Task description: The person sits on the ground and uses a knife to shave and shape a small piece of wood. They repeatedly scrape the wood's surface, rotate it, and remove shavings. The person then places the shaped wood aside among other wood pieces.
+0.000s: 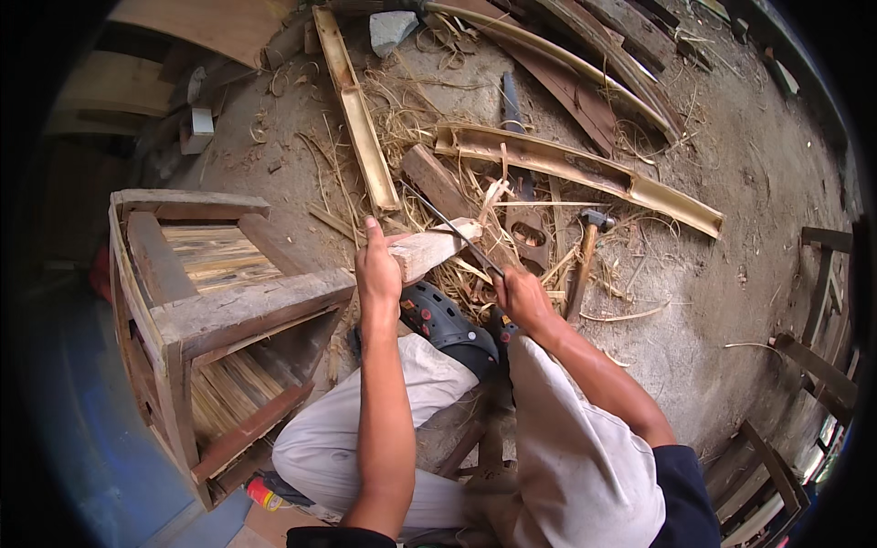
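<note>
My left hand point(377, 274) grips the near end of a pale wooden block point(429, 251), with the thumb pointing away from me. Closed round the end of a long, thin, dark tool, probably a knife point(449, 222), is my right hand point(525, 297). The tool slants across the block's far end; its edge is too narrow to make out. A splintered strip point(496, 189) curls up by that end. Under the tool's tip lies a thicker brown wood piece point(437, 183). My dark clogs point(448, 320) are just below the block.
A wooden frame with slats point(247, 310) stands close on the left. A hammer point(589, 251) and handsaw point(528, 224) lie right of the block. Split bamboo point(585, 164) and shavings cover the ground ahead, near a grey stone point(391, 32). Wooden frames point(818, 370) line the right.
</note>
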A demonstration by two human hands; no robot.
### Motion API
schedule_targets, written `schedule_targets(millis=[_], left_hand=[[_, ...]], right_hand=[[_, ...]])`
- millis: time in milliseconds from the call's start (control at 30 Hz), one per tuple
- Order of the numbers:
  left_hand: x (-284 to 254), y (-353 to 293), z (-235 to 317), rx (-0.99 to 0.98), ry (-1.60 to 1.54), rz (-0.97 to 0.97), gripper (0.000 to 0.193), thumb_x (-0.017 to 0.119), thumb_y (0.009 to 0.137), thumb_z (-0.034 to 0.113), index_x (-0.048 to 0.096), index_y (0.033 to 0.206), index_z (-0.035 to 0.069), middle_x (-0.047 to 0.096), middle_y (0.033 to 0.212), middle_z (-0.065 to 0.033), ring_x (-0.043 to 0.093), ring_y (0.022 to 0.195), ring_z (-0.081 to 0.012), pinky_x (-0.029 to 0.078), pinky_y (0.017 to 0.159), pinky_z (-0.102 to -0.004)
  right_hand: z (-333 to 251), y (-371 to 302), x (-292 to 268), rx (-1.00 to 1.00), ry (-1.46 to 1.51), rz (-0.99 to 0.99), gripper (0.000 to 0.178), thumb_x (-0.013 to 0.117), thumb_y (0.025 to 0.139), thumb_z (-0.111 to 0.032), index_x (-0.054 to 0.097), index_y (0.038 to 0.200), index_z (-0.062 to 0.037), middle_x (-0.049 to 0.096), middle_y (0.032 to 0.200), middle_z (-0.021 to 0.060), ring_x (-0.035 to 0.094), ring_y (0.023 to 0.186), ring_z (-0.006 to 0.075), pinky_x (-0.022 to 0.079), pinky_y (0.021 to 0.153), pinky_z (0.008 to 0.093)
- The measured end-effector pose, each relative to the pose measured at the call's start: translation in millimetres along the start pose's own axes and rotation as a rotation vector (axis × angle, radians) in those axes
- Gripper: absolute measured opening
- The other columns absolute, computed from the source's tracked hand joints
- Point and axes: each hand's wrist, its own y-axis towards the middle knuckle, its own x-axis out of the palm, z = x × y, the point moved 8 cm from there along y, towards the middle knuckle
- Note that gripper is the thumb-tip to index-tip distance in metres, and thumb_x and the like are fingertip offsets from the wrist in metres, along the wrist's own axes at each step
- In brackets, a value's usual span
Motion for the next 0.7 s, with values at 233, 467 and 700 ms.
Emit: schedule_targets(millis=[233, 467, 700], left_hand=[[4.7, 4.0, -6.8, 0.014, -0.018, -0.081, 0.083, 0.023, 0.102, 0.062, 0.066, 0.11, -0.008, 0.072, 0.099, -0.0189, 0.072, 0.084, -0.0256, 0.062, 0.069, -0.0392], [8.0, -0.3, -6.7, -0.066, -0.054, -0.097, 0.083, 0.021, 0.102, 0.063, 0.067, 0.11, -0.005, 0.072, 0.097, -0.0172, 0.071, 0.084, -0.0238, 0.061, 0.067, -0.0363], [9.0, -2.2, -0.4, 0.004, -0.038, -0.042, 0.082, 0.023, 0.103, 0.062, 0.066, 0.111, -0.007, 0.072, 0.096, -0.0179, 0.072, 0.081, -0.0238, 0.06, 0.066, -0.0339]], right_hand=[[-29.9, -20.1, -22.0, -0.493, 0.24, 0.288, 0.021, 0.052, 0.1, -0.019, 0.056, 0.092, 0.0003, 0.061, 0.067, 0.0261, 0.061, 0.064, 0.0463, 0.049, 0.059, 0.0516], [-31.6, -13.2, -26.6, -0.436, 0.197, 0.32, 0.023, 0.054, 0.099, -0.021, 0.055, 0.089, -0.0003, 0.063, 0.072, 0.0271, 0.064, 0.069, 0.0465, 0.049, 0.06, 0.0535], [4.1, 7.2, -7.4, -0.165, -0.023, 0.172, 0.024, 0.055, 0.099, -0.019, 0.056, 0.085, -0.0002, 0.059, 0.063, 0.0269, 0.06, 0.059, 0.0463, 0.047, 0.055, 0.0531]])
